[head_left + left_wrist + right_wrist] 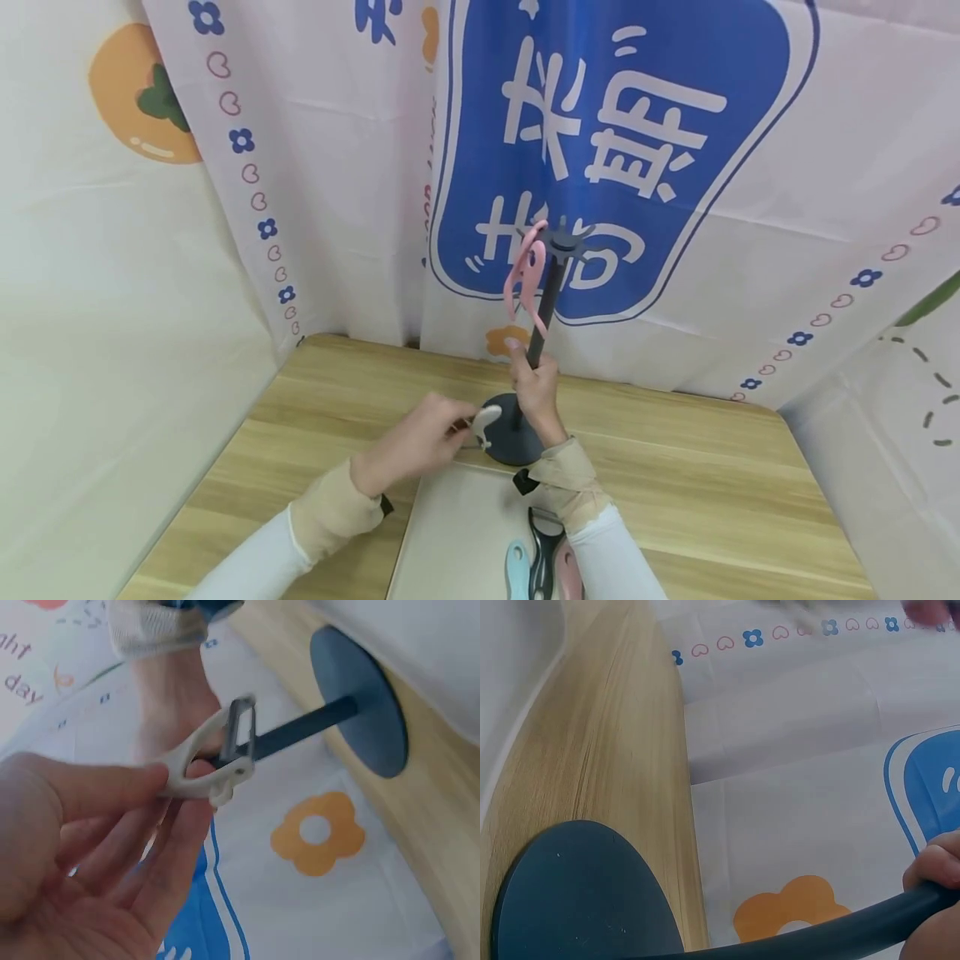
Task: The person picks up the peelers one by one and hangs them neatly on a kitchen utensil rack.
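Observation:
My left hand [420, 442] pinches a white Y-shaped peeler [180, 776] between thumb and fingers, its metal blade facing away from the palm. In the head view the peeler is held low, just left of the pole, over the near-left edge of the stand's round base. My right hand [537, 390] grips the dark pole of the utensil stand [550, 300] below its hooked top. From a hook on the left side hangs a pink utensil [532, 271] with looped parts; its exact kind is unclear. The right wrist view shows the stand's base [585, 892] and the fingers round the pole.
A white tray [442, 533] lies in front of the stand. On it are a black peeler [545, 546], a light blue handle [517, 571] and a pink handle [567, 571], partly hidden by the right forearm. A printed cloth [360, 183] hangs behind the wooden table [675, 467].

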{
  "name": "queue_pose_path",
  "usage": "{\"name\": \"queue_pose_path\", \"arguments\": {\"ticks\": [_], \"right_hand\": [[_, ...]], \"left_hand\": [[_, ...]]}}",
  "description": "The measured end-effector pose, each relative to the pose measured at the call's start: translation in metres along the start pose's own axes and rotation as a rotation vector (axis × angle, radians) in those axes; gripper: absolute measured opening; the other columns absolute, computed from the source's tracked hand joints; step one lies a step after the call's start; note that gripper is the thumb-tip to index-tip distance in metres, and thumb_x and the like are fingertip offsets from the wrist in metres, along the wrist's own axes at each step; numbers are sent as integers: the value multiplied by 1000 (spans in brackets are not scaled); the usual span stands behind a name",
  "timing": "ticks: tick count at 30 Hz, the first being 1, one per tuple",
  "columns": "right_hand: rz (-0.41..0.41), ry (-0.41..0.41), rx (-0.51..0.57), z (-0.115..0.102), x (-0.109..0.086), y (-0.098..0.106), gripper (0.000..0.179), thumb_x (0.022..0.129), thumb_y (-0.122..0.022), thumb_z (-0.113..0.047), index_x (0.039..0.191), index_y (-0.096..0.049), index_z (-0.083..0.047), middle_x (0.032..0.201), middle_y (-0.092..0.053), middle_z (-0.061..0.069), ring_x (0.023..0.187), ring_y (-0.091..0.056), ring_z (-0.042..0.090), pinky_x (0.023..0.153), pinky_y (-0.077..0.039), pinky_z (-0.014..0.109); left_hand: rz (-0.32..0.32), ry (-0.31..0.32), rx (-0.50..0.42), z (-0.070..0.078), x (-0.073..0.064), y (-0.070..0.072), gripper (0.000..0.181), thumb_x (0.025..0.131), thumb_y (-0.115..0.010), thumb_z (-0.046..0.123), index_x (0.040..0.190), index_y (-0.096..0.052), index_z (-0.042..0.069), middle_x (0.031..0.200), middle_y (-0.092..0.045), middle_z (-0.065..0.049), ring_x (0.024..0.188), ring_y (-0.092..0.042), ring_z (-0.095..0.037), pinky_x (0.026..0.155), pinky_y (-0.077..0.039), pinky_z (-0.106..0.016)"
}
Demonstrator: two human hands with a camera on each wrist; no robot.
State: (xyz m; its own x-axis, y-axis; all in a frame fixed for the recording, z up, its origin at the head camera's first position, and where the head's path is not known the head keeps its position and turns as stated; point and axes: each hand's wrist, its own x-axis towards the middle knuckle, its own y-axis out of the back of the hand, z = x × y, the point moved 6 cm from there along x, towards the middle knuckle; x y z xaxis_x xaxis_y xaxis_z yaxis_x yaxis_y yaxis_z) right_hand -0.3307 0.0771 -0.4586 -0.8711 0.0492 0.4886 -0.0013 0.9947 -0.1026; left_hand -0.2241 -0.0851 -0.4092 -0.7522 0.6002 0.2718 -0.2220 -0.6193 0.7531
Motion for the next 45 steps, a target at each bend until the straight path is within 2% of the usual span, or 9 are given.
{"name": "queue_pose_path", "arguments": {"ticks": [6,9,13,15,22,29,33,39,45], "right_hand": [[0,-9,2,1,1,-1,53,110,-60,-21,61,-48,-3,47,-41,-12,39,-34,2,38,-26,19],[1,2,-1,1,1,-1,52,109,-58,-15,61,-48,0,47,-41,-13,39,-34,2,38,-25,19],[-2,24,-8,-1,0,-1,49,108,-55,-4,60,-47,1,47,-41,-12,39,-34,2,38,-25,20],[0,22,-17,-1,0,-1,49,109,-56,-5,60,-47,-2,46,-41,-13,39,-34,1,38,-25,19],[16,2,-20,0,-1,3,53,109,-58,-7,57,-47,-10,45,-40,-10,38,-34,3,38,-25,20],[10,29,-7,-2,0,3,53,108,-57,-5,57,-45,-7,46,-40,-10,38,-34,3,38,-24,20],[9,21,-1,-1,-2,2,54,109,-57,-8,57,-43,-6,46,-39,-11,38,-32,2,37,-22,20],[5,21,-8,-2,-2,1,53,108,-55,-3,57,-41,-5,46,-38,-11,38,-31,3,37,-22,21],[-1,43,-3,-3,1,0,53,109,-54,-4,57,-41,-4,46,-38,-12,37,-31,3,37,-22,22]], "left_hand": [[175,35,17,-12,15,32,21,89,-75,-13,108,-79,-3,99,-81,-19,84,-81,-26,72,-62,-20],[235,77,-4,-22,26,48,24,90,-77,-11,112,-79,-3,102,-81,-20,86,-81,-30,72,-64,-23],[276,134,-56,-34,47,69,22,92,-75,-9,113,-79,-5,103,-80,-22,89,-81,-32,73,-65,-28],[285,158,-63,-36,59,78,21,93,-75,-6,114,-79,-4,104,-80,-21,90,-81,-31,75,-66,-31],[346,155,-34,-27,102,104,19,95,-79,2,114,-82,1,107,-81,-16,92,-81,-28,79,-66,-36],[391,189,-13,-19,133,113,24,98,-80,15,121,-81,9,112,-82,-11,94,-80,-22,79,-66,-36],[433,166,-59,-14,147,117,24,99,-79,19,121,-81,10,116,-81,-10,98,-80,-22,81,-66,-35],[512,139,-134,-6,160,126,22,98,-81,19,118,-83,10,114,-81,-10,98,-80,-23,82,-65,-36],[473,111,-164,1,169,128,20,99,-78,17,118,-83,10,113,-81,-9,100,-77,-22,90,-64,-36]]}}
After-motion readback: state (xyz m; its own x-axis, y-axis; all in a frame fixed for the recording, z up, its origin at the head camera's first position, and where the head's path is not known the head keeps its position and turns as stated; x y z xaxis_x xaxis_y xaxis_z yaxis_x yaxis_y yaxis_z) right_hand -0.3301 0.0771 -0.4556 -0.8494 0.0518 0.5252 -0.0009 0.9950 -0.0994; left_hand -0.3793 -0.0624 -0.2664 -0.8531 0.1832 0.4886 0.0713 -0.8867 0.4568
